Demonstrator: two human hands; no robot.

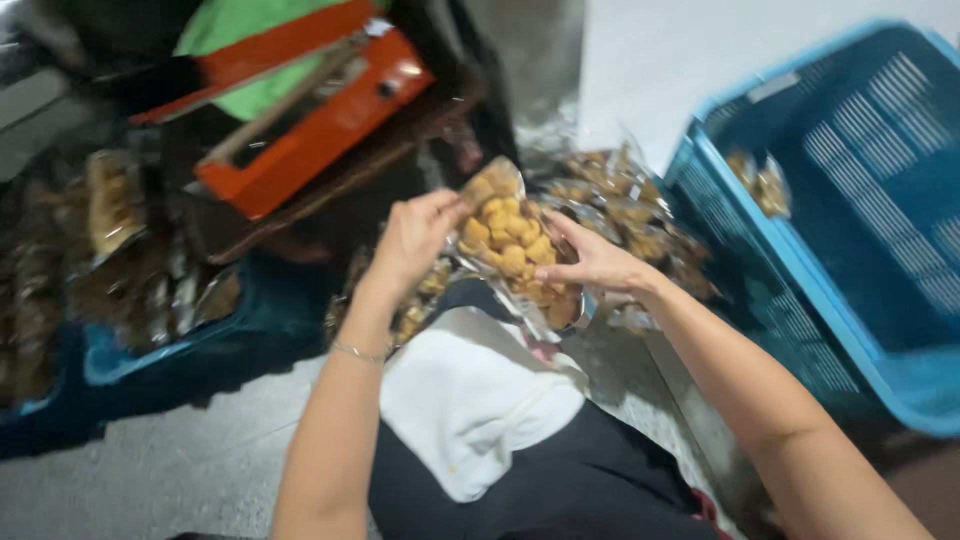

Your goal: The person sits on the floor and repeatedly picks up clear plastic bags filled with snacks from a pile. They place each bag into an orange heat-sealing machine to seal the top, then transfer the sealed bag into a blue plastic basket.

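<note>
A clear plastic bag of golden-brown snack pieces (pixel 508 248) is held between both hands over my lap. My left hand (pixel 412 235) pinches the bag's top left edge. On the bag's right side rests my right hand (pixel 592 262), fingers spread along it. A thin bracelet circles my left wrist. Below the bag lies a white cloth (pixel 470 400) across my dark-clothed knee.
A blue plastic crate (pixel 830 310) stands at the right with one snack bag inside. More filled bags (pixel 630 215) are heaped behind my hands. An orange sealing machine (pixel 320 125) sits at the back left. Dark blue trays (pixel 150 345) with bags lie at the left on the grey floor.
</note>
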